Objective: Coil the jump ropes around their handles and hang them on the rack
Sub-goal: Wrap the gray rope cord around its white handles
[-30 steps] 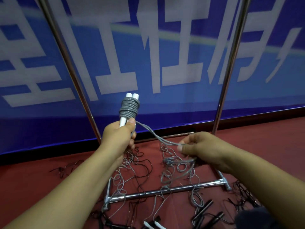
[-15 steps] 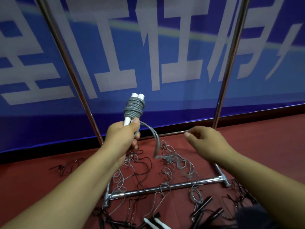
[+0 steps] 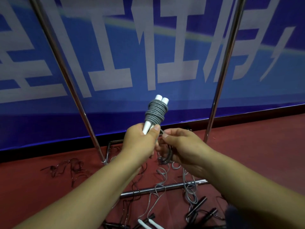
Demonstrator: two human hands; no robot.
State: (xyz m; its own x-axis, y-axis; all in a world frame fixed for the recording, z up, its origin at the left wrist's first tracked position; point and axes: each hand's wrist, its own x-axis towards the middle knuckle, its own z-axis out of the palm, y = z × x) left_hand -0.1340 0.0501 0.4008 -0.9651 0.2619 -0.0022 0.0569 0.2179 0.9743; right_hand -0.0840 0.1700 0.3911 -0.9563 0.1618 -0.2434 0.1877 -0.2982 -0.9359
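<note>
- Where the red floor point(image 3: 33, 187) meets the blue banner point(image 3: 115, 55) at the far left, a small tangle of dark rope point(image 3: 66, 167) is seen lying loose.
- Just right of it, the left upright of the metal rack point(image 3: 69, 83) is planted, slanting up out of view.
- The left hand point(image 3: 140, 142) is clenched around the lower ends of two white handles point(image 3: 162, 99), which are held together and tilted slightly to the right.
- A grey jump rope point(image 3: 156, 113) is wound in tight turns around the upper part of the handles.
- The free strand is pinched by the right hand point(image 3: 181, 146), just beside the left thumb.
- Below the hands, loose grey rope point(image 3: 160, 176) is draped over the rack's bottom bar point(image 3: 148, 190).
- Black handles point(image 3: 198, 205) and another white pair point(image 3: 148, 223) are scattered on the floor to the lower right.
</note>
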